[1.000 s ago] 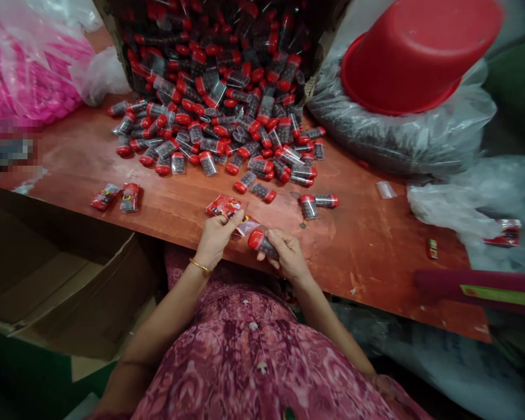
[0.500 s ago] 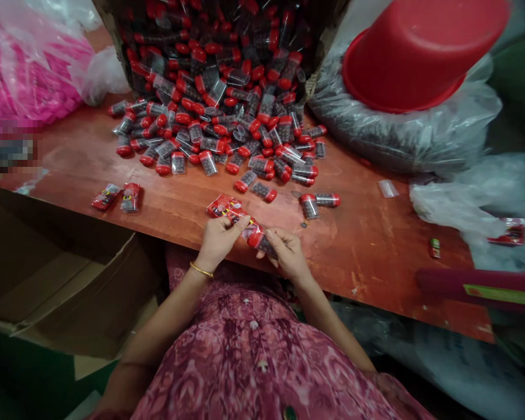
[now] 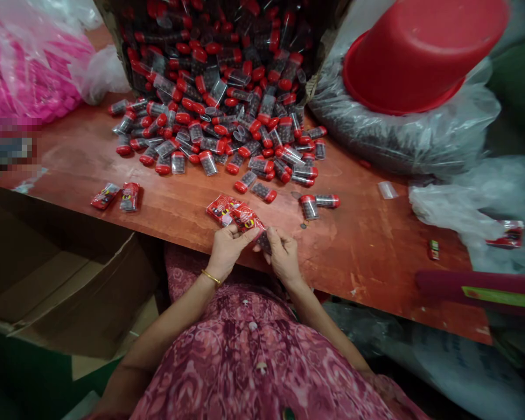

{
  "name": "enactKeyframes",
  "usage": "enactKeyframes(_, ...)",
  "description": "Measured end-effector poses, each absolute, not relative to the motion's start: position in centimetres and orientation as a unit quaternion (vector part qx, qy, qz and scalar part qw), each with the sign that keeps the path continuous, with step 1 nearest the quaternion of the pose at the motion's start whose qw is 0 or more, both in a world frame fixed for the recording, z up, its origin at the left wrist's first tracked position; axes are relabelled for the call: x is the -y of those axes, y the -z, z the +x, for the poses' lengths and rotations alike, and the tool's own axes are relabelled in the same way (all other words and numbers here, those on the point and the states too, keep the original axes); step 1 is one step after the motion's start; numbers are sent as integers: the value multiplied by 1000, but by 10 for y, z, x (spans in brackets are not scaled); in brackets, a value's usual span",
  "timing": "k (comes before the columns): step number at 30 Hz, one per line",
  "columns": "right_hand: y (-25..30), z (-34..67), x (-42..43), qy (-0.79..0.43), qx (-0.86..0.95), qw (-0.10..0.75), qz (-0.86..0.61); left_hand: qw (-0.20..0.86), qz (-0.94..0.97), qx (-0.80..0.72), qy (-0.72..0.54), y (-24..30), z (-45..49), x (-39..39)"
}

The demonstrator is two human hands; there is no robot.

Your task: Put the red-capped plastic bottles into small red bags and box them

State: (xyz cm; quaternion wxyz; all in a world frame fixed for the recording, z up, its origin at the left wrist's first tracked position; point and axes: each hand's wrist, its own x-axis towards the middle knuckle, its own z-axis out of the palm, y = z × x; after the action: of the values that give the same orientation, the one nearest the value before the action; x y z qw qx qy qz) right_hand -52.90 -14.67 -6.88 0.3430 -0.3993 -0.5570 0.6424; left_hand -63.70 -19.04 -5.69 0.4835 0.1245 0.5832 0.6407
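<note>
My left hand (image 3: 230,248) is closed, thumb and fingers pinching a red printed plastic pouch (image 3: 246,217). At the pouch's near right end is a small clear container of dark beads (image 3: 265,241), held in the closed fingers of my right hand (image 3: 284,254). Its cap does not show, and how far it sits inside the pouch I cannot tell. Another red printed pouch (image 3: 220,207) lies on the table just beyond my left hand, partly overlapped by the held one. Two loose red-capped containers (image 3: 309,207) lie to the right of my hands.
A heap of red-capped containers (image 3: 210,131) spills from a carton (image 3: 109,26). Two filled red packets (image 3: 130,197) lie left. Back right, a red bucket (image 3: 420,58) rests upside down on a plastic bag (image 3: 402,143). An open cardboard box (image 3: 79,291) stands below the table's left edge.
My left hand has slid right and towards me, closer to my right hand. More of the held pouch's print shows, and the container's red cap has gone from sight.
</note>
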Motion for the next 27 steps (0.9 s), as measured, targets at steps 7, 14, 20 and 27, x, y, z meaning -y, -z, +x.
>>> enactKeyframes(7, 73, -541, 151, -633, 520, 383, -426, 492, 116, -579, -639, 60, -628, 192)
enactKeyframes(14, 72, -553, 149, -611, 549, 363, -440, 490, 130, -573, -644, 58, -624, 191)
enactKeyframes(20, 70, -548, 137, -758, 506, 265, -316, 494, 102, -511, -696, 43, -649, 187)
enactKeyframes(27, 70, -569, 138, -713, 572, 281, -293, 517, 89, -512, -680, 37, -661, 194)
